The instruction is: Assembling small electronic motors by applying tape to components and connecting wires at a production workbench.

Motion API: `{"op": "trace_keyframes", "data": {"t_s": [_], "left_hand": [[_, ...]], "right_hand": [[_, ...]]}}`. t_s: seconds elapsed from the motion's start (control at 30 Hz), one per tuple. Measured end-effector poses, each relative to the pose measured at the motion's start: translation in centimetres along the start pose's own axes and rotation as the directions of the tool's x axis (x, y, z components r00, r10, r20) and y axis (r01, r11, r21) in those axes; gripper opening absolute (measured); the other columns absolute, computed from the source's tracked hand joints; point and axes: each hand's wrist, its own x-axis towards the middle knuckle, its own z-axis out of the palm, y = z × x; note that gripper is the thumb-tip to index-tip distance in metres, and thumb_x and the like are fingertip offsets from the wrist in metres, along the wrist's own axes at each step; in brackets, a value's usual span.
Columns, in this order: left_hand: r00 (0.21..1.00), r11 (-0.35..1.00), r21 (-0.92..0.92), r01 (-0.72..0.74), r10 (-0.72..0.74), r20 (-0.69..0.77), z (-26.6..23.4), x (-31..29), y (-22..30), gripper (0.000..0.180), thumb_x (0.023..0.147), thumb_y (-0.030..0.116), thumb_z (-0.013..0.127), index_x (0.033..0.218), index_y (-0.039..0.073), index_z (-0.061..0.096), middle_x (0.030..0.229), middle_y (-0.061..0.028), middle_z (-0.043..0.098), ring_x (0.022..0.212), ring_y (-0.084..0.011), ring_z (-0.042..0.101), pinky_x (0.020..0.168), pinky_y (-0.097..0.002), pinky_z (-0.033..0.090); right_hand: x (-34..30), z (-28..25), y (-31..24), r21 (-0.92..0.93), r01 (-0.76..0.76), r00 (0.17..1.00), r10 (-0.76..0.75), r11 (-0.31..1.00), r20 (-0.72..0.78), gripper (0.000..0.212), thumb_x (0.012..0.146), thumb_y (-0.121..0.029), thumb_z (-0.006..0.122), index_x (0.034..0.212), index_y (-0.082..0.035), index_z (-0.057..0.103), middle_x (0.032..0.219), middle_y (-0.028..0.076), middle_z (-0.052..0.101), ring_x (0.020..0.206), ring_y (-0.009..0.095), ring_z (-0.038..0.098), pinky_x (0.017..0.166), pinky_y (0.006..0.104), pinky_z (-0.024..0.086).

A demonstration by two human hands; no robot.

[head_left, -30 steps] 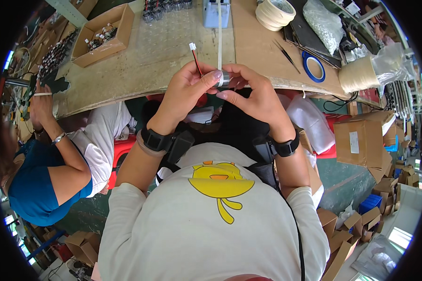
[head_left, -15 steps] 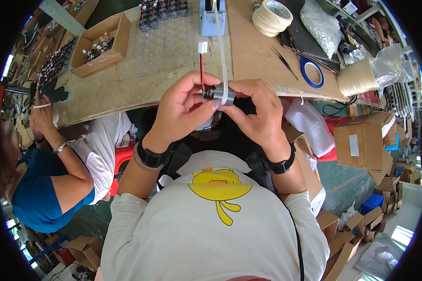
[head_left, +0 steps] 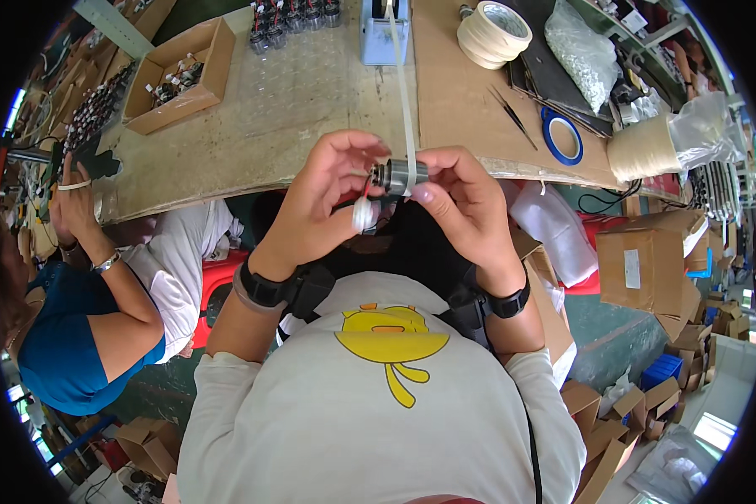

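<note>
Silver and cylindrical, a small motor lies long axis left to right, pinched at its right end by the right hand, pale tape across it; the left hand is loosely open beside its wired left end. Ahead, an open cardboard box holds small wired parts, and wired motors stand on clear plastic trays.

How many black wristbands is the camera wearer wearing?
2: one black wristband on the wrist below the left hand, another black wristband below the right hand. Both show plainly.
</note>
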Motion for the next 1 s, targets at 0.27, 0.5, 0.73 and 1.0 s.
{"op": "trace_keyframes", "data": {"t_s": [0.27, 0.5, 0.73, 1.0], "left_hand": [[0.899, 0.811, -0.402, 0.424, -0.322, 0.298, -2.5, 0.6, -0.6, 0.037, 0.084, 0.019, 0.06, 0.111, 0.001, 0.042, 0.106, -0.0105, 0.049, 0.085, -0.0155, 0.057, 0.076, -0.0267, 0.048], [0.982, 0.99, 0.033, 0.14, -0.143, 0.122, -1.3, 1.1, -0.8, 0.027, 0.084, 0.01, 0.059, 0.104, 0.0, 0.045, 0.09, -0.0078, 0.057, 0.072, -0.0095, 0.056, 0.062, -0.0212, 0.047], [0.951, 0.866, 0.403, -0.294, 0.225, 0.211, -1.1, 1.2, 1.5, 0.031, 0.077, 0.014, 0.068, 0.099, 0.002, 0.05, 0.089, -0.0072, 0.057, 0.077, -0.015, 0.057, 0.075, -0.0293, 0.046], [0.889, 0.635, 0.622, -0.459, 0.314, 0.334, -1.6, 0.4, 2.2, 0.034, 0.068, 0.019, 0.074, 0.095, 0.008, 0.056, 0.088, -0.005, 0.058, 0.09, -0.026, 0.054, 0.098, -0.0458, 0.032]], "right_hand": [[0.2, 0.5, 0.9, -0.138, 0.151, 0.987, -0.157, 0.979, -0.037, 0.04, 0.079, 0.0, 0.063, 0.114, -0.002, 0.044, 0.1, 0.006, 0.054, 0.092, 0.013, 0.052, 0.081, 0.0281, 0.045], [1.0, -0.4, 1.3, 0.066, -0.082, 0.996, 0.079, 0.994, 0.044, 0.037, 0.081, -0.005, 0.063, 0.112, -0.002, 0.043, 0.101, 0.007, 0.053, 0.093, 0.013, 0.052, 0.08, 0.0276, 0.045], [0.4, 0.1, -1.2, -0.119, -0.08, 0.991, 0.091, 0.99, 0.096, 0.034, 0.082, -0.011, 0.063, 0.109, 0.0, 0.045, 0.101, 0.007, 0.053, 0.09, 0.013, 0.053, 0.079, 0.0263, 0.044], [-0.8, 1.2, -1.4, -0.044, 0.049, 0.999, -0.049, 0.998, 0.007, 0.028, 0.084, -0.012, 0.061, 0.104, 0.002, 0.048, 0.094, 0.006, 0.055, 0.086, 0.012, 0.054, 0.079, 0.0239, 0.044]]}}
